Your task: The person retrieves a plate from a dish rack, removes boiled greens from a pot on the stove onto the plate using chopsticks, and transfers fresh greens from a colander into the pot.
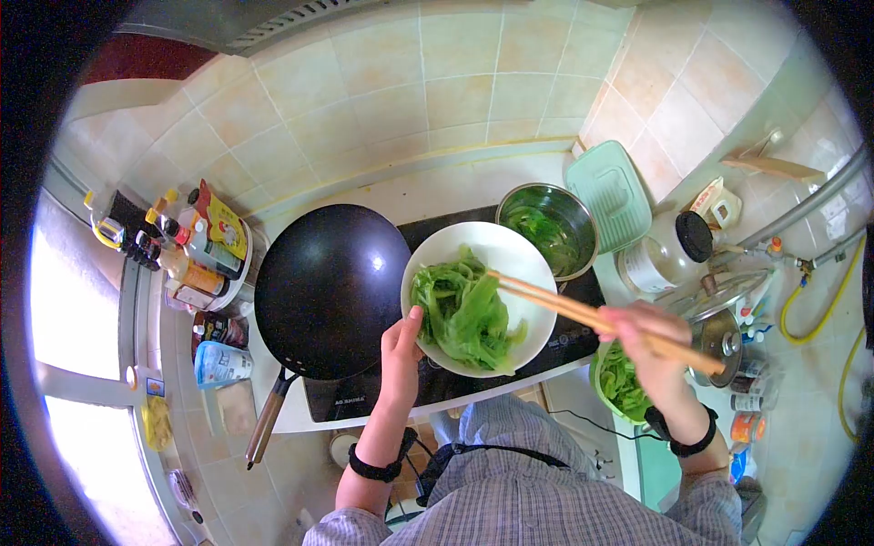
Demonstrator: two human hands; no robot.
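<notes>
My left hand (401, 350) holds a white bowl (528, 264) by its near left rim, thumb over the edge. The bowl is filled with cooked green leafy vegetables (464, 309) and hangs above the black stovetop (437, 382). My right hand (648, 350) grips a pair of wooden chopsticks (555, 305), whose tips reach into the greens near the bowl's middle. A black wok (330, 287) with a wooden handle (269, 419) sits on the stove just left of the bowl.
A steel pot (551, 227) with greenish liquid stands behind the bowl, next to a green lid (612, 194). More greens lie in a green basket (619, 382) under my right arm. Sauce bottles (196, 246) crowd the left counter; a glass lid (719, 314) and jar (669, 255) are at right.
</notes>
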